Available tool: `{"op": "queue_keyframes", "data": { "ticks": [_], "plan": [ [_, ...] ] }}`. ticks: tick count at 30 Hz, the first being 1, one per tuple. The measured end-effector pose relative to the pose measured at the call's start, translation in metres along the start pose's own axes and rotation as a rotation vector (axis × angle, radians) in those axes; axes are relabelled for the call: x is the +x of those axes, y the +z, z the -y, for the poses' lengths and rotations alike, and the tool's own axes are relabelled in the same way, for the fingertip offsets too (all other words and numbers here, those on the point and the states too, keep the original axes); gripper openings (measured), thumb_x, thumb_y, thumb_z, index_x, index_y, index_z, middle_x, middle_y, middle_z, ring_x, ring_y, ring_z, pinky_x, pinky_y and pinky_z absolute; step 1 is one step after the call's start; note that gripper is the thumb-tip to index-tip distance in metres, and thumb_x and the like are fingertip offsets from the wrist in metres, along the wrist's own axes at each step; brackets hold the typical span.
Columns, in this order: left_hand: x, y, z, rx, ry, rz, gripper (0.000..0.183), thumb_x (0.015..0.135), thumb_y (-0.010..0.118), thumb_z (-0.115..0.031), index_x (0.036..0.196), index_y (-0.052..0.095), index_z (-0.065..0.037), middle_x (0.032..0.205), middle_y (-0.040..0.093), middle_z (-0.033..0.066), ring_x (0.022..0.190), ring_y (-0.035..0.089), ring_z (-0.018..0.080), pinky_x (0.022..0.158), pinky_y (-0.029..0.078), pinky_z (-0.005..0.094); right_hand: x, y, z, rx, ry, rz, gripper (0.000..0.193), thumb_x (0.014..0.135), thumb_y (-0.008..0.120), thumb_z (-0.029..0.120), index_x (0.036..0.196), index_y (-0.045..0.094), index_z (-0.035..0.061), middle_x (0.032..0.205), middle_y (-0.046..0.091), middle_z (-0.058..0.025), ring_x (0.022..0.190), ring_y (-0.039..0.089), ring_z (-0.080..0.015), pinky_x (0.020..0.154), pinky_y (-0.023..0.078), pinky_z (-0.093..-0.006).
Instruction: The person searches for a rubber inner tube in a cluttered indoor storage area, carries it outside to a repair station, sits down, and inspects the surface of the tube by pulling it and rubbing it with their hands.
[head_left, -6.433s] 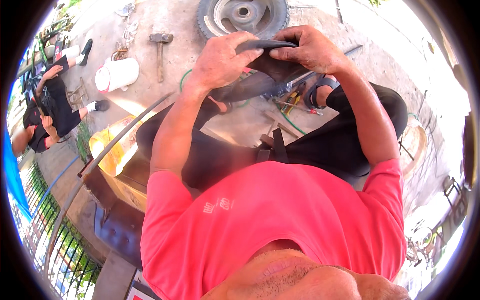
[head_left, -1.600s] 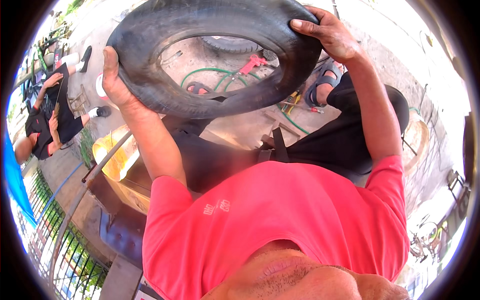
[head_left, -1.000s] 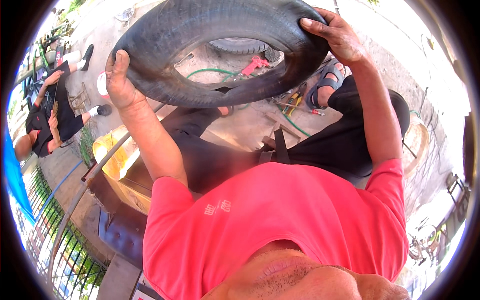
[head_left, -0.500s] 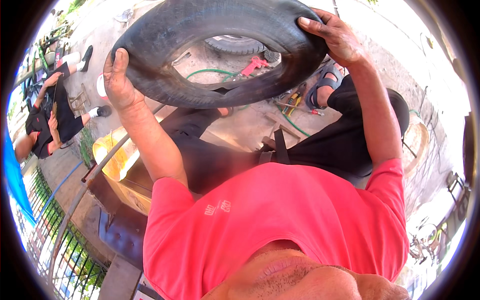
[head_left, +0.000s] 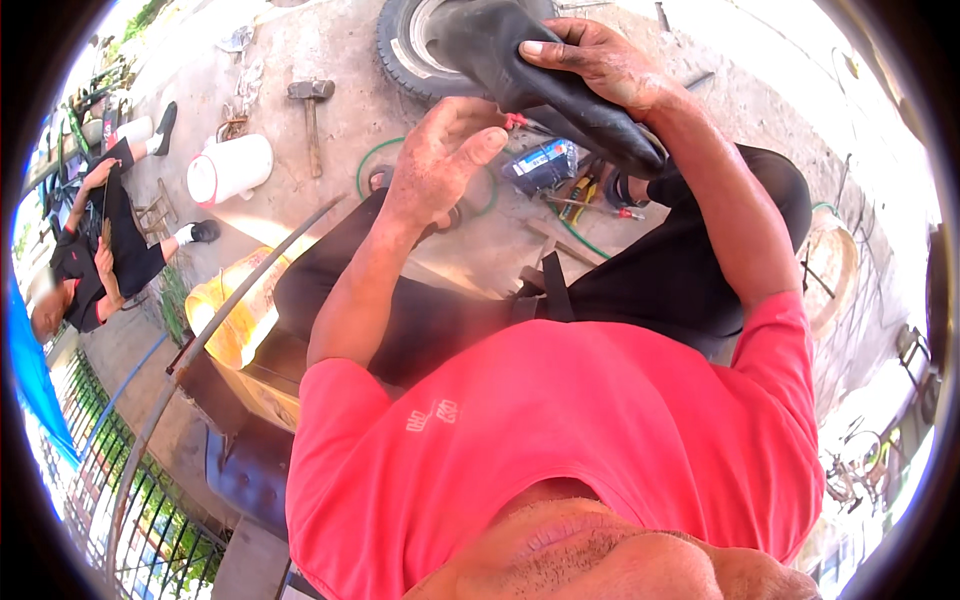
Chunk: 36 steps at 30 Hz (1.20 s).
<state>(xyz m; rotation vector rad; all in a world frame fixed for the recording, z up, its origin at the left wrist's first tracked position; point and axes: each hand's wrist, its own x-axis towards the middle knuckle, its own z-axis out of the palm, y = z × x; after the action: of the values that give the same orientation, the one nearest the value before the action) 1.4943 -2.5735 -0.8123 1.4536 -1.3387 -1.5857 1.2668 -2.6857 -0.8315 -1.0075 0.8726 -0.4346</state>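
A black rubber inner tube point(head_left: 590, 110) hangs in front of me, turned nearly edge-on and looking soft and bent. My right hand point(head_left: 610, 70) grips its upper right side, thumb on the near face and fingers behind. To the left of the tube, my left hand point(head_left: 430, 165) is raised with thumb and fingers apart and nothing in it. Behind the tube, a tyre on a pale rim point(head_left: 405, 60) lies on the ground, partly covered. Below the tube are a blue package point(head_left: 542, 165) and yellow-handled pliers point(head_left: 580, 198).
A sledgehammer point(head_left: 313, 125) and a white bucket point(head_left: 240, 168) lie on the concrete to the left. A yellow bucket point(head_left: 235, 310) stands by my left leg, with a metal rod point(head_left: 255, 275) crossing it. Another person point(head_left: 105, 235) sits at the far left. A green hose point(head_left: 372, 160) loops across the ground.
The inner tube has swung from a wide ring facing me to nearly edge-on, over to the right. My left hand has let go and moved right; my right hand keeps its hold.
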Motion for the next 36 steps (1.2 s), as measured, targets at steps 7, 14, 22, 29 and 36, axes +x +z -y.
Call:
{"op": "queue_keyframes", "data": {
  "ticks": [7,14,22,29,36],
  "plan": [
    [0.002,0.008,-0.004,-0.069,-0.221,0.125,0.061,0.094,0.067,-0.040,0.136,0.052,0.000,0.129,0.061,0.0149,0.120,0.057,0.0250,0.088,0.053,0.0331,0.007,0.006,-0.004,0.062,0.008,0.083,0.032,0.097,0.066,0.031,0.116,0.067,0.0056,0.094,0.072,-0.0019,0.076,0.065,-0.0065,0.067,0.053,-0.0225],
    [0.009,0.024,0.001,-0.251,-0.041,0.141,0.057,0.092,0.073,-0.022,0.138,0.051,0.002,0.126,0.063,0.0133,0.114,0.059,0.0204,0.099,0.048,0.0345,0.002,0.018,0.007,0.231,0.036,0.185,0.031,0.100,0.063,0.030,0.117,0.067,0.0048,0.101,0.071,-0.0020,0.082,0.065,-0.0073,0.075,0.055,-0.0237],
    [0.021,0.010,-0.011,0.167,0.429,-0.468,0.025,0.095,0.071,-0.021,0.112,0.069,-0.002,0.094,0.071,0.0039,0.085,0.063,0.0121,0.079,0.051,0.0287,0.007,0.006,-0.002,-0.106,-0.054,0.015,0.086,0.081,0.074,0.054,0.143,0.050,-0.0003,0.133,0.061,-0.0175,0.126,0.055,-0.0267,0.112,0.037,-0.0378],
    [0.041,-0.028,-0.022,0.515,0.677,-0.707,0.022,0.098,0.065,-0.016,0.113,0.067,0.000,0.101,0.071,0.0073,0.086,0.064,0.0184,0.080,0.051,0.0317,-0.016,0.029,-0.006,-0.598,-0.237,-0.089,0.045,0.091,0.076,0.028,0.127,0.063,0.0039,0.104,0.071,-0.0047,0.098,0.064,-0.0141,0.093,0.049,-0.0309],
    [0.028,-0.036,-0.060,-0.101,0.136,-0.564,0.024,0.098,0.063,-0.017,0.111,0.068,0.003,0.090,0.070,0.0162,0.075,0.069,0.0253,0.066,0.058,0.0398,0.005,0.011,-0.012,0.038,-0.171,-0.080,0.033,0.099,0.065,0.035,0.112,0.069,0.0041,0.094,0.070,0.0007,0.084,0.062,-0.0060,0.077,0.050,-0.0233]
  ]
}}
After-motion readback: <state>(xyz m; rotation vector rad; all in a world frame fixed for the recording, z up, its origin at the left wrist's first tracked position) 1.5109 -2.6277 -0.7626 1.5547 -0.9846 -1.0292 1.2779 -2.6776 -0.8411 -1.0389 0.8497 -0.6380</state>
